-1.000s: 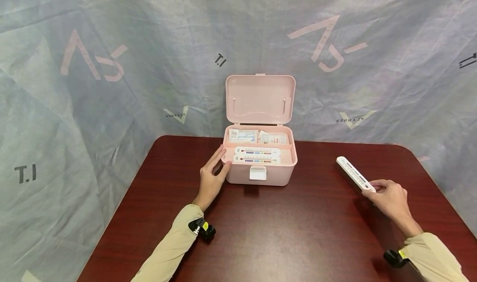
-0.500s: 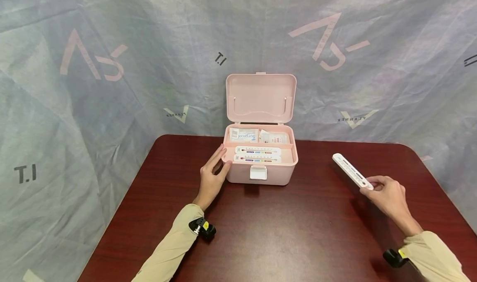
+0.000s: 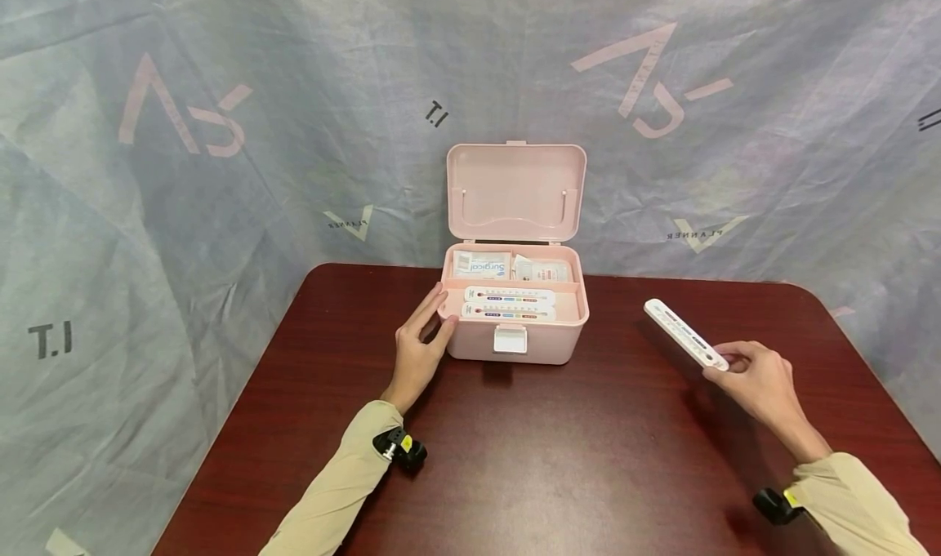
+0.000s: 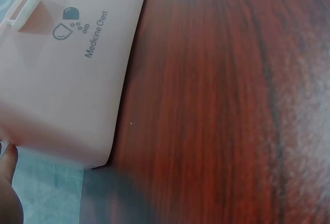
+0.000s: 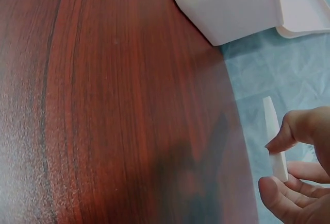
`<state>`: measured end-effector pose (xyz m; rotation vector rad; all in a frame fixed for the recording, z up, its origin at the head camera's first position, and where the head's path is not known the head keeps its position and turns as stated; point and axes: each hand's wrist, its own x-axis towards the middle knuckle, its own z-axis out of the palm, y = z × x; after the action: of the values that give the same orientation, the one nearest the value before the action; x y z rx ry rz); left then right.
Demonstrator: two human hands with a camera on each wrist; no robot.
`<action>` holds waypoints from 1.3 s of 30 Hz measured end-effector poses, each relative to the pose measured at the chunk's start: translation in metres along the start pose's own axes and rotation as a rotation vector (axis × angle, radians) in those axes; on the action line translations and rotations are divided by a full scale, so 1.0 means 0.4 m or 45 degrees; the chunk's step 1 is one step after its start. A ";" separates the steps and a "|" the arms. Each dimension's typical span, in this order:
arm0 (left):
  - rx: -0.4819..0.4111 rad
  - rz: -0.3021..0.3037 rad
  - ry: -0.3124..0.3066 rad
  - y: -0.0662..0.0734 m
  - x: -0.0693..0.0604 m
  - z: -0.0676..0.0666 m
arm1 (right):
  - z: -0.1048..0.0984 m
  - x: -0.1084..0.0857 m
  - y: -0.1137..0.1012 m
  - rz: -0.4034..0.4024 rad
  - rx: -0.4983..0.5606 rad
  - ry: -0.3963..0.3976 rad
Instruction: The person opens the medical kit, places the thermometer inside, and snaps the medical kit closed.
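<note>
Nearest are two beige sleeves (image 3: 853,499), each with a black wrist camera (image 3: 404,451) strapped at the cuff, over a dark red, wood-grained desk (image 3: 559,474).

Out to the right, the right hand's grip (image 3: 760,380) is narrow, holding a thermometer (image 3: 685,334) by its near end. The right wrist view shows the strip almost edge-on, pinched between thumb and fingers. Flat, white and round-ended, it slants from the hand toward the far left, raised above the desk, where a soft shadow (image 3: 706,409) falls, and well apart from the box.

The left hand's grip (image 3: 421,352) is wide: thumb at the box's near left corner, fingers laid along its left side, touching the wall.

The pink box (image 3: 470,344) stands upright near the far edge of the desk. Its front bears a white clasp (image 3: 510,340) and, in the left wrist view, the print "Medicine Chest" (image 4: 96,34). Two more thermometers (image 3: 509,311) lie side by side in the front compartment. Behind the divider, a "Surgical" packet (image 3: 481,264) fills the left compartment and a clear packet (image 3: 541,270) with red print the right.

Farther back, the lid (image 3: 517,189) stands raised before a grey printed cloth (image 3: 309,115).
</note>
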<state>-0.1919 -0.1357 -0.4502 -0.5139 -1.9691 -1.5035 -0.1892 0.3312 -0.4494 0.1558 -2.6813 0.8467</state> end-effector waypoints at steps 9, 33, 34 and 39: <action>-0.015 0.021 0.006 0.004 0.002 -0.001 | -0.005 0.004 -0.025 -0.048 0.015 0.013; -0.018 -0.005 0.001 0.002 0.003 -0.003 | -0.029 0.022 -0.072 -0.075 0.043 -0.020; -0.016 -0.007 0.002 0.002 0.003 -0.002 | -0.029 0.022 -0.074 -0.075 0.045 -0.022; -0.015 -0.039 0.005 0.003 0.000 0.001 | -0.032 0.023 -0.083 -0.081 0.056 -0.031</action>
<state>-0.1914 -0.1352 -0.4494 -0.4868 -1.9746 -1.5345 -0.1880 0.3114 -0.4184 0.2620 -2.6657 0.8899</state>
